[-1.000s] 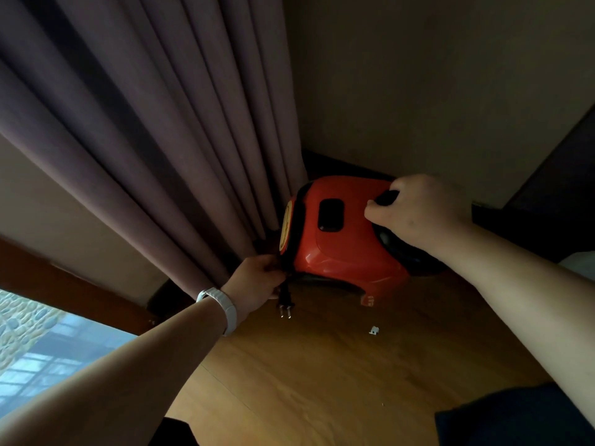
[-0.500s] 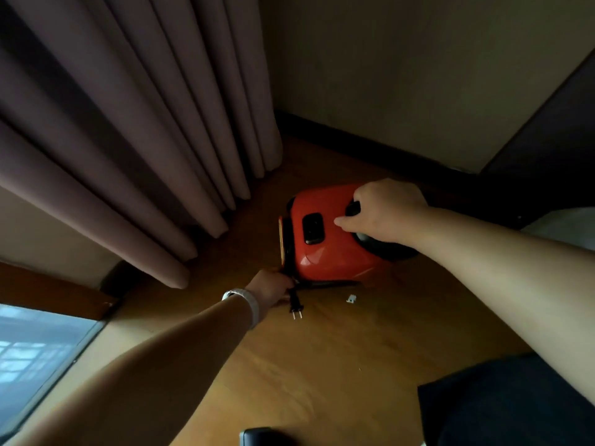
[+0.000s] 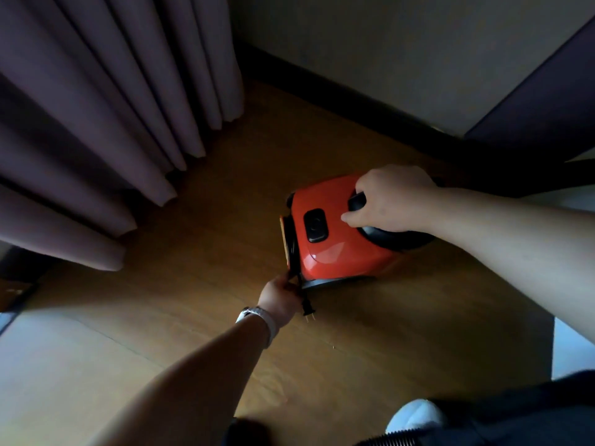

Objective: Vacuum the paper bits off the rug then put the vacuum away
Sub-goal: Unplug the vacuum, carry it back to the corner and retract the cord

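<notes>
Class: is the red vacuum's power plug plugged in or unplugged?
Unplugged. The plug of the vacuum dangles free on the cord the left hand grips, prongs bare, in no socket.

The right hand [image 3: 391, 201] covers most of the vacuum handle [image 3: 356, 201]; the bottom edge cuts the hose [image 3: 396, 439].

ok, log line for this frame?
left hand: holds cord | right hand: grips vacuum handle | plug: free, prongs showing
</notes>
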Action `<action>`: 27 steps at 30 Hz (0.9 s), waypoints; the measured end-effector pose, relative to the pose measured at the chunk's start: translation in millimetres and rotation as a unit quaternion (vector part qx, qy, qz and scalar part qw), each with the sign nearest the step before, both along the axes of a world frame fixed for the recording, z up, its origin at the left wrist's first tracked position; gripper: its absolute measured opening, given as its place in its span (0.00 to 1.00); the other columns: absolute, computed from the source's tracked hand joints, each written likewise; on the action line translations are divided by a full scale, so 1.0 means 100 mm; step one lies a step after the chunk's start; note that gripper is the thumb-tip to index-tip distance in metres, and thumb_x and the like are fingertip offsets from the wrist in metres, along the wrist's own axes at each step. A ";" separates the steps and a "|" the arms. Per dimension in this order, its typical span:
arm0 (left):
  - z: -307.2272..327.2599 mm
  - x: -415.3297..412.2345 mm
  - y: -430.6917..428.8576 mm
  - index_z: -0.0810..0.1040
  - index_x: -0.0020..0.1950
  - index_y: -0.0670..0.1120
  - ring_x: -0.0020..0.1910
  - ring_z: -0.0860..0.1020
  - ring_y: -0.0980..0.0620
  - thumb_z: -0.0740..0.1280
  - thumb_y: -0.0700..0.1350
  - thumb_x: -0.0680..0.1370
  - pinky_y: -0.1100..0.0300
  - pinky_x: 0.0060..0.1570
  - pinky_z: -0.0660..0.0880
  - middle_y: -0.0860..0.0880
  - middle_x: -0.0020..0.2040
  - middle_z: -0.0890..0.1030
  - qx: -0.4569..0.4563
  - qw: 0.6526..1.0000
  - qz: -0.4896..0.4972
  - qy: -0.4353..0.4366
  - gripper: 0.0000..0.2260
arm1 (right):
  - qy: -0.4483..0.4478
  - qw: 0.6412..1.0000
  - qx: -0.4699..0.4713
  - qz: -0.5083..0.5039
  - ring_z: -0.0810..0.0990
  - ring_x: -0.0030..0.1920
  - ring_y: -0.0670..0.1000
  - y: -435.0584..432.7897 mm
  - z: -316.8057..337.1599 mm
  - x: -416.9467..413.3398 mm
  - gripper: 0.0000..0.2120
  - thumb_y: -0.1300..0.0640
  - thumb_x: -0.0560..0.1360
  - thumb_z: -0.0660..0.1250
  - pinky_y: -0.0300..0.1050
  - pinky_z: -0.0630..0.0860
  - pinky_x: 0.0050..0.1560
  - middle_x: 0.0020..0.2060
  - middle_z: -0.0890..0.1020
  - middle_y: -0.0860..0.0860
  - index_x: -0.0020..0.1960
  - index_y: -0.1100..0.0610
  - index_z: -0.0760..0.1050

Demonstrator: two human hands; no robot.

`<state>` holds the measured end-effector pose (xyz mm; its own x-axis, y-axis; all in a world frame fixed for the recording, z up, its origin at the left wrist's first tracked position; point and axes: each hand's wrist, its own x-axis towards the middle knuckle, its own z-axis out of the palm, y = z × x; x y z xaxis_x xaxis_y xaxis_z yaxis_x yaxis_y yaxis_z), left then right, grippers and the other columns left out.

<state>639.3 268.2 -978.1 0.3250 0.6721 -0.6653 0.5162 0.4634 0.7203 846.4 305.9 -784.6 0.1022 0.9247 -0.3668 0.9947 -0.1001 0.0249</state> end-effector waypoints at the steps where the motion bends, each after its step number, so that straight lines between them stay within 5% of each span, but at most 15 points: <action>1: -0.02 0.01 -0.01 0.80 0.54 0.45 0.34 0.76 0.48 0.66 0.41 0.70 0.55 0.39 0.75 0.51 0.33 0.77 0.020 1.000 -0.002 0.007 0.14 | -0.001 1.000 0.004 -0.002 0.77 0.36 0.51 0.00 -0.01 0.00 0.22 0.34 0.71 0.67 0.44 0.66 0.31 0.34 0.78 0.49 0.38 0.54 0.75; 5: -0.16 0.04 0.02 0.82 0.50 0.45 0.44 0.81 0.42 0.69 0.41 0.73 0.58 0.38 0.72 0.45 0.43 0.84 0.077 0.991 -0.067 0.086 0.07 | 0.002 1.000 0.010 -0.003 0.76 0.34 0.51 0.00 -0.05 -0.03 0.22 0.34 0.71 0.67 0.43 0.67 0.32 0.33 0.78 0.49 0.38 0.54 0.75; 15: -0.18 0.06 -0.01 0.81 0.51 0.49 0.35 0.77 0.64 0.70 0.42 0.74 0.75 0.28 0.68 0.56 0.38 0.81 0.073 0.994 -0.066 0.055 0.07 | 0.001 1.000 0.004 0.001 0.77 0.34 0.51 -0.02 -0.10 0.01 0.20 0.36 0.71 0.66 0.42 0.68 0.31 0.34 0.79 0.49 0.39 0.53 0.75; 21: 0.01 -0.19 0.09 0.80 0.49 0.50 0.37 0.77 0.54 0.70 0.38 0.72 0.62 0.37 0.72 0.55 0.40 0.81 0.058 0.988 -0.145 0.002 0.10 | 0.022 1.000 -0.007 0.017 0.76 0.33 0.50 -0.02 -0.04 0.02 0.20 0.35 0.72 0.65 0.42 0.67 0.30 0.33 0.77 0.48 0.39 0.52 0.74; 27: 0.35 -0.61 0.43 0.70 0.71 0.53 0.60 0.76 0.51 0.71 0.54 0.74 0.61 0.57 0.73 0.50 0.64 0.77 0.208 0.889 -0.370 0.172 0.26 | -0.014 0.997 -0.006 0.081 0.75 0.36 0.49 0.01 0.00 0.01 0.18 0.33 0.72 0.63 0.42 0.64 0.30 0.37 0.77 0.46 0.46 0.48 0.73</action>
<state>578.2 311.2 -943.6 0.6055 0.5703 -0.5550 0.7920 -0.3631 0.4909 847.1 307.1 -784.6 -0.0384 0.9254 -0.3771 0.9966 0.0630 0.0530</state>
